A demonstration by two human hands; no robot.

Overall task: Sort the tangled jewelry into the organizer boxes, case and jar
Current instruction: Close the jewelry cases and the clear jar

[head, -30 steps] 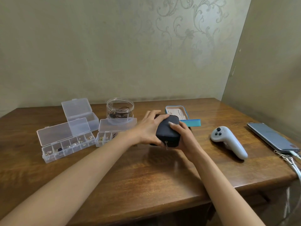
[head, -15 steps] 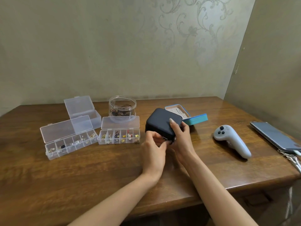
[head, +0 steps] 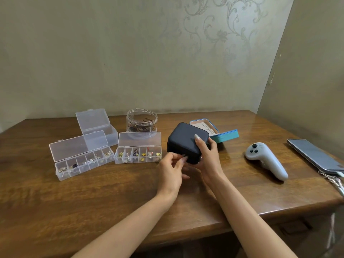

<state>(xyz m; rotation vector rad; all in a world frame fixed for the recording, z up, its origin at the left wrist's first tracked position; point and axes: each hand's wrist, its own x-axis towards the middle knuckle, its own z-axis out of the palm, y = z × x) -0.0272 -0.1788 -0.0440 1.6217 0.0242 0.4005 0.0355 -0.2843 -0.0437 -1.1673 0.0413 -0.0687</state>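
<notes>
A dark zippered case (head: pixel 184 140) sits closed in the middle of the wooden table (head: pixel 93 198). My right hand (head: pixel 207 157) grips its right front corner, thumb on the lid. My left hand (head: pixel 172 169) pinches the small zipper pull (head: pixel 184 155) at the case's front edge. Left of the case stand two open clear organizer boxes (head: pixel 138 151) (head: pixel 81 159) with small jewelry in their compartments. A third clear box (head: pixel 96 125) stands open behind them. A clear jar (head: pixel 141 122) behind holds dark bands.
A teal box (head: pixel 223 135) with an open tray lies just behind the case. To the right lie a white game controller (head: pixel 266 160) and a phone (head: pixel 314 155) on a cable near the table's right edge. Walls close the back and right.
My left hand came off the top of the case and moved to its front edge, where it now pinches the zipper pull. The case has tilted flatter. The camera shifted slightly.
</notes>
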